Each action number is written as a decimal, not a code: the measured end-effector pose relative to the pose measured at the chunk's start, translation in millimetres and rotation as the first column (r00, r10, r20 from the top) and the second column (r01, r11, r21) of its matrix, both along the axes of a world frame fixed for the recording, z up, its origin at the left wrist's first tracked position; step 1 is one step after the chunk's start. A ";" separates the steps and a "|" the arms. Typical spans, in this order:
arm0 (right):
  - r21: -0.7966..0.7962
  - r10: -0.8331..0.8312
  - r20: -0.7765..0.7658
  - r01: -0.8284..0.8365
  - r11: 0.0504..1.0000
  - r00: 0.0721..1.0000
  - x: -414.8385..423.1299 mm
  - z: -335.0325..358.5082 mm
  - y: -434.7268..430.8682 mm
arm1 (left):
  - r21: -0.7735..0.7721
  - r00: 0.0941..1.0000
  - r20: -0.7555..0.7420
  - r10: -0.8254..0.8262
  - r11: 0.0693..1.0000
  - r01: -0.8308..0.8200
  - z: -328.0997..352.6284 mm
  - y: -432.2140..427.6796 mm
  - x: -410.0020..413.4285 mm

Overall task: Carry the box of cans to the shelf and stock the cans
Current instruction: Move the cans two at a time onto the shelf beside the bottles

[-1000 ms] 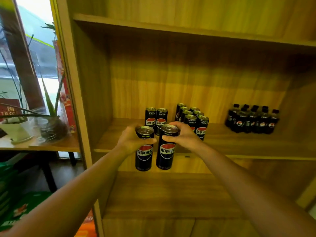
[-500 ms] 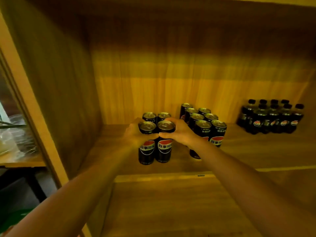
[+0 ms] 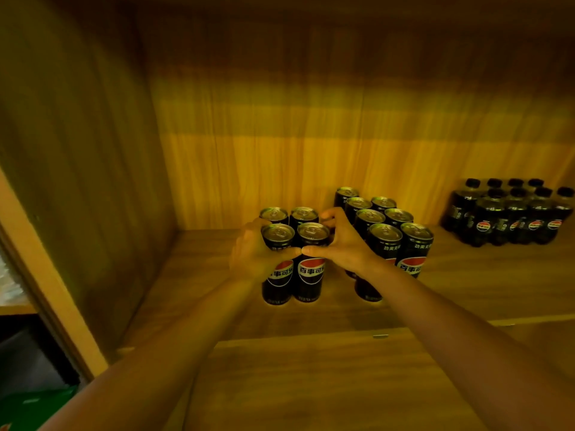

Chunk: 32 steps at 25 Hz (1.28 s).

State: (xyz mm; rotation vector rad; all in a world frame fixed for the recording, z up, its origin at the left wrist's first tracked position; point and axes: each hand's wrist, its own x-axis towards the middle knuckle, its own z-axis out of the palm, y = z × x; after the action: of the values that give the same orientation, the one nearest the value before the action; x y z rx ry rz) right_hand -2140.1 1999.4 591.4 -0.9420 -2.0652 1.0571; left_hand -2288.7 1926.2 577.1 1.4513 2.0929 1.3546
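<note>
Hands (image 3: 259, 255) (image 3: 340, 244) gripping front can pair (image 3: 295, 262) | set flat on shelf (image 3: 193, 275), touching back pair (image 3: 289, 214) | release gently, both together

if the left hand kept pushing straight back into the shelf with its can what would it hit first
Most likely the back-left can standing right behind the can that the left hand holds; they look nearly touching, though depth is hard to judge. Beyond that is the shelf's back panel.

The wooden shelf (image 3: 186, 293) carries two black cans (image 3: 294, 265) upright between the fingers (image 3: 326, 216), two more cans (image 3: 289, 214) just behind the fingertips, a block of cans (image 3: 401, 241) beside them, and bottles (image 3: 510, 213) well apart.
</note>
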 end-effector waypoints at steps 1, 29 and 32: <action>0.013 -0.011 0.003 0.011 1.000 1.000 0.9 -2.8 1.7 | -0.006 1.000 -0.014 0.006 1.000 -0.007 -1.1 1.7 -0.1; -0.082 -0.223 -0.063 0.218 0.972 0.973 -9.9 -28.1 -9.7 | 0.096 0.997 0.064 -0.042 0.995 0.036 -17.6 -2.9 1.2; -0.078 -0.241 -0.077 0.235 0.969 0.967 -12.0 -29.2 -9.2 | 0.103 0.999 0.040 -0.027 0.994 0.023 -18.8 -2.4 -0.2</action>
State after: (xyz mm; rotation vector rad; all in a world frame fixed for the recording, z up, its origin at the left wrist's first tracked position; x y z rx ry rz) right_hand -2152.1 1990.2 562.2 -1.1275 -1.8034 1.0259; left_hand -2288.8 1923.7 558.3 1.4704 1.9996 1.4889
